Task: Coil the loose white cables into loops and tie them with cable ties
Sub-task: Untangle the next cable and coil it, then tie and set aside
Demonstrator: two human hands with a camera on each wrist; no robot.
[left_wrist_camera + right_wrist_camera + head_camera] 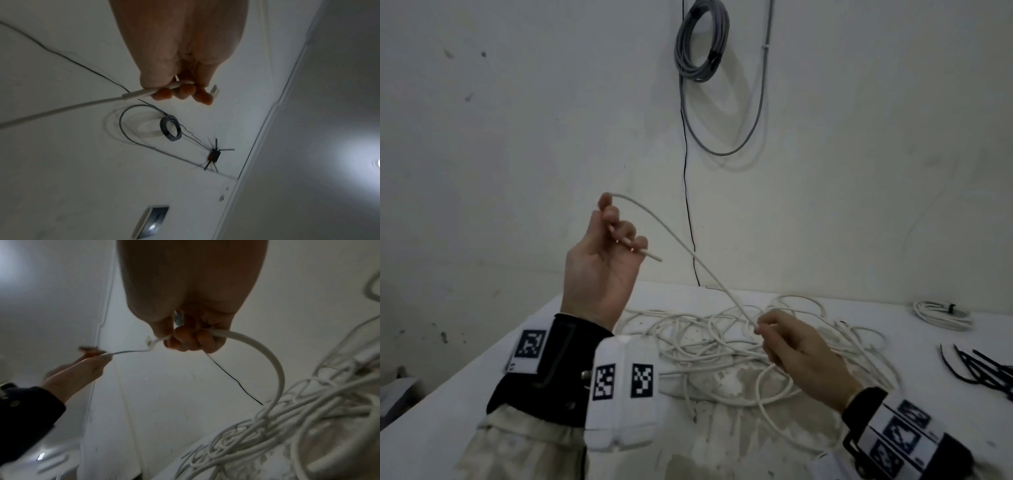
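A tangle of loose white cables (739, 346) lies on the white table (448, 401). My left hand (606, 253) is raised above the table's left part, fingers curled round the end of one white cable (671, 236); the short tip sticks out to the right. The left wrist view has this cable (61, 110) running off to the left from the left hand (180, 91). The strand slopes down to my right hand (784, 339), which pinches it just above the tangle. In the right wrist view the cable (273, 363) curves from the right hand (191, 340) into the pile (267, 426).
Black cable ties (983, 371) lie at the table's right edge. A tied white coil (941, 315) sits at the back right. On the wall hang a grey cable coil (700, 44) and a thin black wire (688, 205).
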